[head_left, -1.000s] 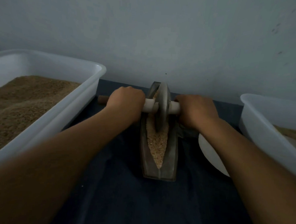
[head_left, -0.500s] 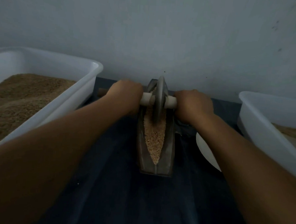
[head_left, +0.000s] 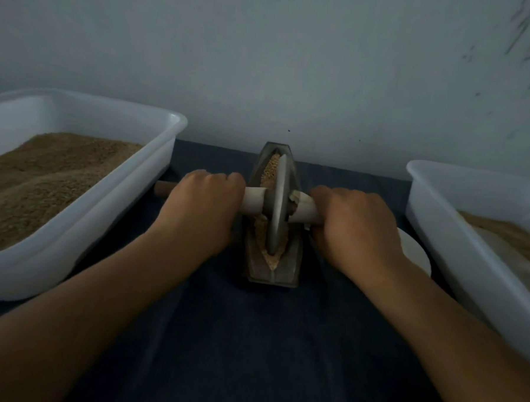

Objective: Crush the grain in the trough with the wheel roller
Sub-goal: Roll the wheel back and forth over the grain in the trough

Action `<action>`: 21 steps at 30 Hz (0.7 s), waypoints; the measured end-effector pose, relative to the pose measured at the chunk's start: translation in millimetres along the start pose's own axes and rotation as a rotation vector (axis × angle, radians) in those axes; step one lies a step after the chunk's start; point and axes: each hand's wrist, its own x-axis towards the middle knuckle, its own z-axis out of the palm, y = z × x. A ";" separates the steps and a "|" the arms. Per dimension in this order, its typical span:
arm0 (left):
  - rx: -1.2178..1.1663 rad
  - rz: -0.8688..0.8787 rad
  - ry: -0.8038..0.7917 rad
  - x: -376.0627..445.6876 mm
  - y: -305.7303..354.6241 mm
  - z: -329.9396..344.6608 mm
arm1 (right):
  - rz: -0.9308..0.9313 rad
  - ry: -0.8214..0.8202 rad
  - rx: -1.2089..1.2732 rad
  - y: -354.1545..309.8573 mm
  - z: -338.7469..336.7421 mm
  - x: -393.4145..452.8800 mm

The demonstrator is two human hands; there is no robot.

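Note:
A narrow boat-shaped metal trough (head_left: 289, 265) lies lengthwise on the dark cloth, holding pale grain (head_left: 270, 170). The grey wheel roller (head_left: 277, 201) stands upright in the trough, near its middle, on a wooden axle wrapped in pale tape. My left hand (head_left: 205, 207) grips the axle left of the wheel; the axle's bare end (head_left: 163, 189) sticks out past it. My right hand (head_left: 354, 224) grips the axle on the right side. Grain shows both beyond the wheel and in front of it.
A large white tub (head_left: 103, 210) of brown grain stands at the left. Another white tub (head_left: 458, 241) with paler meal stands at the right. A white dish (head_left: 414, 254) lies partly under my right wrist. A wall rises close behind the trough.
The wheel has rolled from the trough's far end back toward me, to about the middle. Both hands came along with the axle, and grain now shows beyond the wheel.

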 end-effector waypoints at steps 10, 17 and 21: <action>0.019 0.019 -0.028 30.3 -9.0 18.5 | 0.016 -0.047 -0.035 8.5 23.1 25.8; 0.033 0.000 -0.097 81.6 -16.7 33.7 | 0.151 -0.263 -0.009 24.2 48.7 79.7; 0.000 -0.030 -0.108 104.1 -19.1 36.8 | 0.173 -0.443 0.005 34.6 60.4 109.1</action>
